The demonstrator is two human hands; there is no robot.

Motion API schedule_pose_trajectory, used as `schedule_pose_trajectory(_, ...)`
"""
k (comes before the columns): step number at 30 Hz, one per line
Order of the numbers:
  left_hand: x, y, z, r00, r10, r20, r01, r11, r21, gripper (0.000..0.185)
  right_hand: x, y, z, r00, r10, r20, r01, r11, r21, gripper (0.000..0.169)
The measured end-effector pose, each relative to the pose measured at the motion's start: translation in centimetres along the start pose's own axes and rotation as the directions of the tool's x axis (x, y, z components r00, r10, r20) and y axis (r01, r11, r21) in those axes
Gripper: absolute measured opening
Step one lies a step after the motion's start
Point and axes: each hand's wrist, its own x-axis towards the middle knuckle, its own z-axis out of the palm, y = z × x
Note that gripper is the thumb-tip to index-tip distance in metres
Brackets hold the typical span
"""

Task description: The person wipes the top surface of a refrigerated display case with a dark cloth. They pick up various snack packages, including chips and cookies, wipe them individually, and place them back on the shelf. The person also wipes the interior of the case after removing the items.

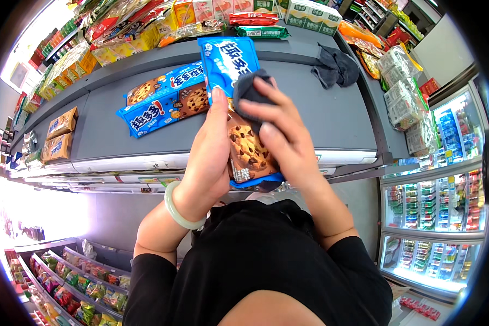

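Observation:
My left hand (210, 150), with a pale bangle at its wrist, grips the left edge of a blue and brown packet of chocolate chip cookies (248, 153). My right hand (287, 138) holds a dark grey cloth (252, 94) against the packet's face, its fingers bent over the cloth. The packet is held up over the front edge of a grey shelf (326, 118). To the left of my hands, two more blue cookie packets (153, 114) lie overlapping on the shelf. A second dark cloth (338, 67) lies crumpled at the shelf's right rear.
Two tan packets (59, 134) lie at the shelf's left end. Snack packs and drink cartons (313, 16) line the raised back tier. Bagged goods (403, 95) stand along the right side. A glass-door fridge (436, 203) is at the right, racks of snack bags (81, 281) at the lower left.

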Motion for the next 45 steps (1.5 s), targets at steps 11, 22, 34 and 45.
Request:
schedule_pose_trajectory(11,-0.1,0.0,-0.9,0.976,-0.178,-0.129,0.147,0.964,-0.221,0.054,-5.0,2.2,1.0,0.499,-0.814,0.297,0.704,0.182,-0.687,0.027)
schedule_pose_trajectory(22,-0.4,1.4,0.1,0.982,-0.148,-0.113,0.123,0.971,-0.204,0.057,-5.1,3.6,-0.8,0.829,-0.267,-0.492,0.126,0.945,-0.300,0.024)
schedule_pose_trajectory(34,-0.5,-3.5,0.7,0.912,0.367,0.186,-0.381,0.582,0.719,0.053,-0.4,-0.5,-2.4,0.957,0.290,-0.028,0.003,0.085,0.996,0.064)
schedule_pose_trajectory(45,10.7,6.7,0.2,0.953,0.302,0.018,-0.277,0.847,0.453,0.034,-3.6,-0.1,-1.5,0.628,0.726,0.278,-0.194,-0.200,0.960,0.036)
